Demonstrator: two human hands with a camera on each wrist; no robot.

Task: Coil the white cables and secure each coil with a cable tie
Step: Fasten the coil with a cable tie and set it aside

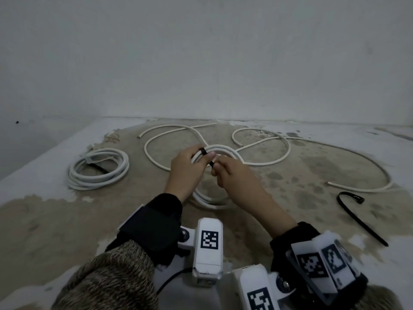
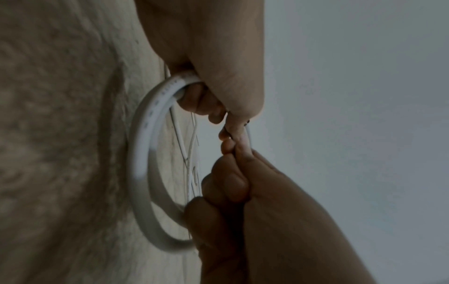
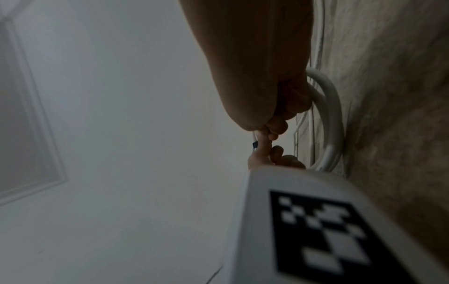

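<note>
A small coil of white cable [image 1: 209,199] is held upright just above the stained table top [image 1: 67,220]. My left hand [image 1: 199,156] grips the coil's top, where a black cable tie [image 1: 202,151] wraps the strands. My right hand [image 1: 214,167] pinches the tie's free end beside it. In the left wrist view the coil [image 2: 143,153] curves between the left hand [image 2: 213,107] above and the right hand [image 2: 233,173] below. The right wrist view shows the right hand [image 3: 272,130], the tie [image 3: 255,144] and the coil [image 3: 332,115].
A second white coil [image 1: 98,170] lies at the left. Two loose white cables sprawl behind the hands, one [image 1: 156,157] in the middle and one [image 1: 348,153] to the right. A spare black cable tie [image 1: 357,218] lies at the right. A wall [image 1: 201,63] closes the far edge.
</note>
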